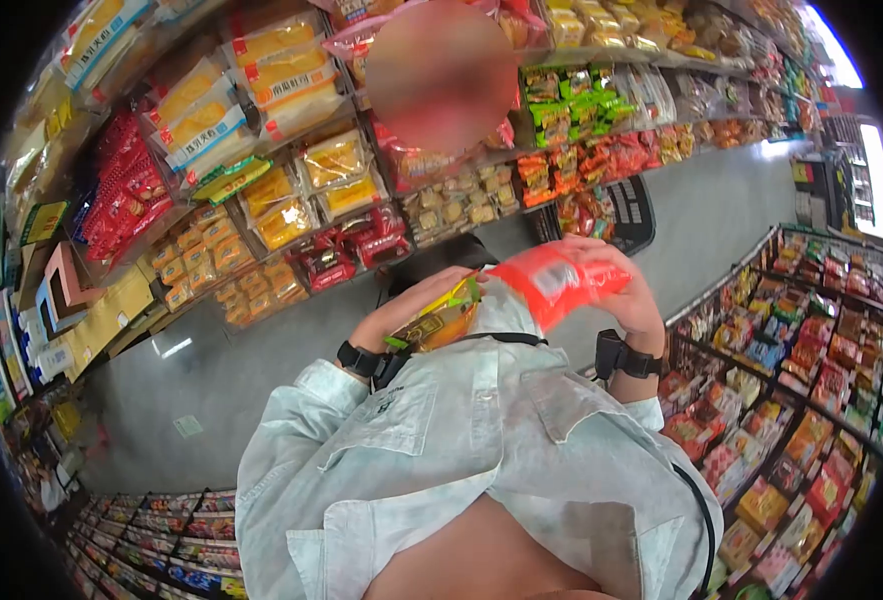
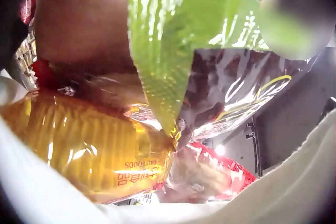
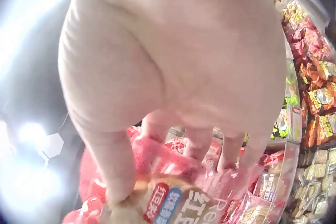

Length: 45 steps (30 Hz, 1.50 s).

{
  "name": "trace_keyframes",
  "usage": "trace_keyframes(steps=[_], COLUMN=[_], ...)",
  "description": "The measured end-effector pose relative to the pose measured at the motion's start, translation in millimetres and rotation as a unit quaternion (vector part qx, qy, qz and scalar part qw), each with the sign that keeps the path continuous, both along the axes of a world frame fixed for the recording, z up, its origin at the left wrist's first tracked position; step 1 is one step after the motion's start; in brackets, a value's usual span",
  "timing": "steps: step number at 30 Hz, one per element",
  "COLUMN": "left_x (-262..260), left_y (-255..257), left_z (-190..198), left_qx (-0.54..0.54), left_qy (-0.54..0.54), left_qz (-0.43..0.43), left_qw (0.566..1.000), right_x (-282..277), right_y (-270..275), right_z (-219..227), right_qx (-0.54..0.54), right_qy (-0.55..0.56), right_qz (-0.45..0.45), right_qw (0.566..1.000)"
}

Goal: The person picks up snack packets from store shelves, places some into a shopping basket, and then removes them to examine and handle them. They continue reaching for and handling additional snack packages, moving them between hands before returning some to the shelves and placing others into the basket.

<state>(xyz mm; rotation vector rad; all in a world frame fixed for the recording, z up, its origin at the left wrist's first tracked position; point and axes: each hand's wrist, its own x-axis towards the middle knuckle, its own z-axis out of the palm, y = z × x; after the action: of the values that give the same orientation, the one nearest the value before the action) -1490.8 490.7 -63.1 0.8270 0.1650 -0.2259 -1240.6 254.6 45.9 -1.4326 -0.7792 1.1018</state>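
Observation:
My left hand [image 1: 406, 312] is raised in front of my chest and grips a small bunch of snack packets [image 1: 441, 318]. In the left wrist view these are a yellow packet [image 2: 94, 155], a green packet [image 2: 173, 50] and a dark glossy packet [image 2: 236, 92], pressed under my palm. My right hand [image 1: 616, 290] is just to the right and holds a red snack packet [image 1: 551, 283]. In the right wrist view the thumb and fingers [image 3: 113, 171] curl round the red packet [image 3: 178, 198] from above. The two hands are close together, their packets nearly touching.
Shelves full of bagged snacks [image 1: 281, 190] run along the left and top. Low bins of wrapped sweets [image 1: 801, 380] line the right side. A black shopping basket [image 1: 629, 215] sits on the grey aisle floor [image 1: 721, 215] beyond my hands.

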Motion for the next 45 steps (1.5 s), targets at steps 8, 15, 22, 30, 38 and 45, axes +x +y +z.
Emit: trace_keyframes(steps=[8, 15, 22, 30, 38, 45], left_x=[60, 101, 116, 133, 109, 53], left_y=[4, -15, -28, -21, 3, 19], left_z=[25, 40, 44, 52, 41, 36], left_qx=[0.092, 0.075, 0.096, 0.085, 0.144, 0.153], left_qy=[0.059, 0.131, 0.146, 0.147, 0.105, 0.066], left_qz=[0.065, 0.165, 0.226, 0.209, 0.116, 0.075], left_qw=[0.992, 0.975, 0.958, 0.963, 0.977, 0.983], right_x=[103, 139, 121, 131, 121, 98], right_y=[94, 185, 228, 218, 188, 184], right_z=[-66, -119, -185, -191, -167, -163], right_qx=[-0.051, 0.015, 0.112, 0.089, 0.037, 0.075], right_qy=[-0.296, -0.518, -0.524, -0.392, -0.421, -0.368], right_qz=[-0.102, 0.072, 0.151, 0.160, 0.103, -0.001], right_qw=[0.948, 0.852, 0.831, 0.902, 0.901, 0.927])
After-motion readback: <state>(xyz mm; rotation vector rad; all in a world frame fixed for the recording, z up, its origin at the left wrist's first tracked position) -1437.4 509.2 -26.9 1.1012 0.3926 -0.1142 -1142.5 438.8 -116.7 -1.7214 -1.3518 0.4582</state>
